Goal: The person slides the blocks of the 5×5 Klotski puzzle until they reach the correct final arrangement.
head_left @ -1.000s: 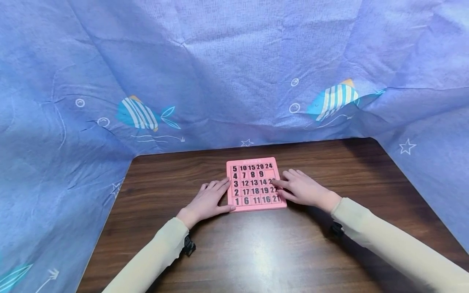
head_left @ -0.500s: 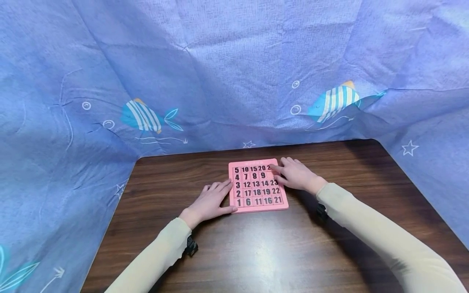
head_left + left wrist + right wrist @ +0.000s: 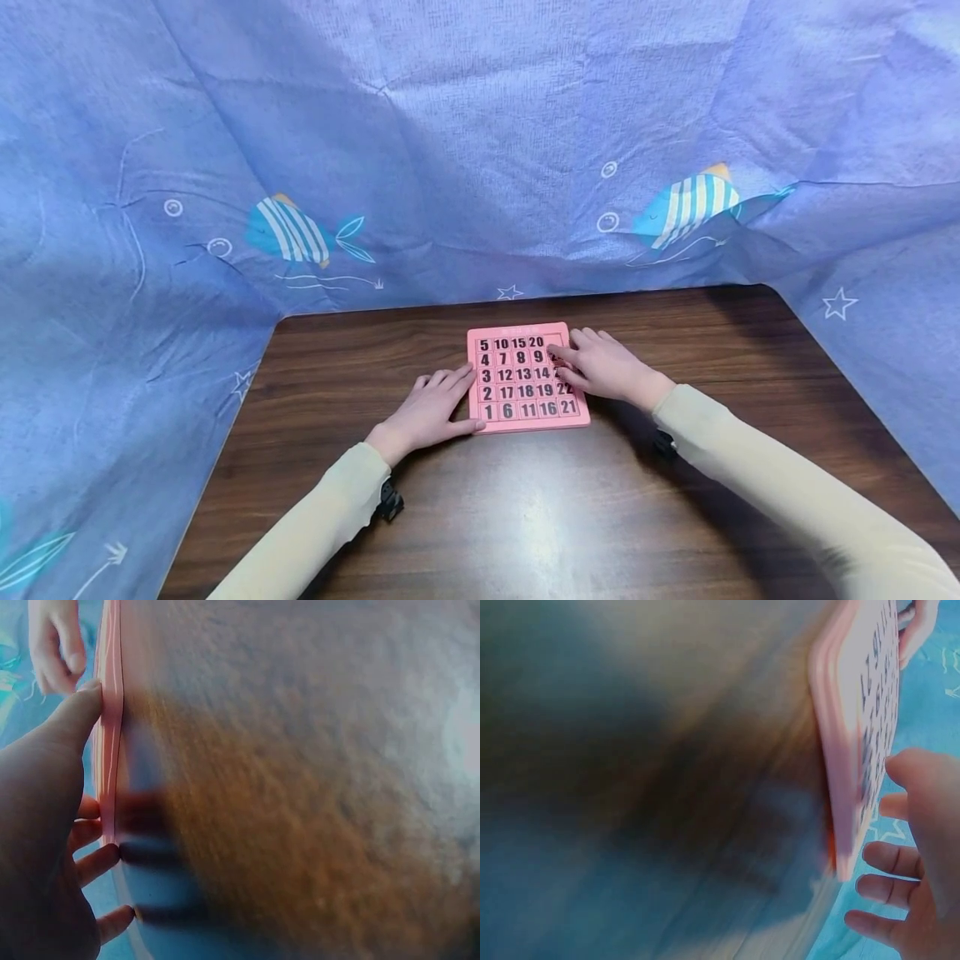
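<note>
A pink sliding number puzzle [image 3: 531, 421] lies flat on the wooden table, its black-numbered tiles facing up. At its left side rests my left hand [image 3: 429, 412], fingers along the edge and thumb at the near-left corner. In the left wrist view the thumb [image 3: 84, 701] touches the puzzle's pink side. My right hand [image 3: 611, 367] reaches in from the right. Its index fingertip lies on the right-column tile in the second row, mostly covering the number. The thumb overlaps the tile below. The top-right slot [image 3: 555, 339] shows bare pink.
A dark brown wooden table [image 3: 480, 517] bears the puzzle near its far edge. Behind it hangs a blue cloth [image 3: 480, 150] printed with striped fish and stars. Dark wrist devices [image 3: 390, 502] sit under the cream sleeves [image 3: 322, 517].
My right index finger went up to the top-right tile, 24, then drew it down one row toward me. The bare slot shifted from second row to top row. The left hand stayed put.
</note>
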### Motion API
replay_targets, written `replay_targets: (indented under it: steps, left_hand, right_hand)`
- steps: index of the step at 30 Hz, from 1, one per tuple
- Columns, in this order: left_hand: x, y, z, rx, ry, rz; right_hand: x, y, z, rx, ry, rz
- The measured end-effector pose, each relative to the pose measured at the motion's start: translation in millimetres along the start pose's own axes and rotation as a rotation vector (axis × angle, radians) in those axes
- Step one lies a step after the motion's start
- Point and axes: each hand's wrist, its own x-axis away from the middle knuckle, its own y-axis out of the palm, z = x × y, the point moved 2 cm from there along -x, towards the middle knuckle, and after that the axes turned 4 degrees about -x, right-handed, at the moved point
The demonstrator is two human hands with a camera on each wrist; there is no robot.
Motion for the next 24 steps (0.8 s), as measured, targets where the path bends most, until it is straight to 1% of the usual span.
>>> replay_targets:
  steps: [4, 7, 10, 15, 19, 24]
  left_hand:
    - [0.1, 1.3, 1.1, 0.01, 0.005, -0.003]
    - [-0.3, 1.2, 2.0, 0.015, 0.008, -0.006]
    - [-1.0, -0.2, 2.4, 0.014, 0.008, -0.004]
    - [-0.8, -3.5, 1.5, 0.001, -0.001, -0.011]
    - [-0.4, -3.7, 0.5, -0.007, -0.003, -0.014]
    - [-0.4, -1.5, 1.0, -0.005, -0.002, -0.01]
  right_hand:
    - [-14.1, 4.1, -3.1, -0.003, 0.03, -0.035]
    - [-19.2, 6.7, -3.5, 0.011, 0.038, -0.065]
    - [-17.6, 6.0, 0.6, 0.014, 0.059, -0.075]
    - [-7.2, -0.9, 11.0, 0.005, 0.103, -0.063]
    - [-4.7, -1.1, 15.3, 0.011, 0.087, -0.037]
    - [-15.6, 5.5, 7.4, 0.0, 0.054, -0.026]
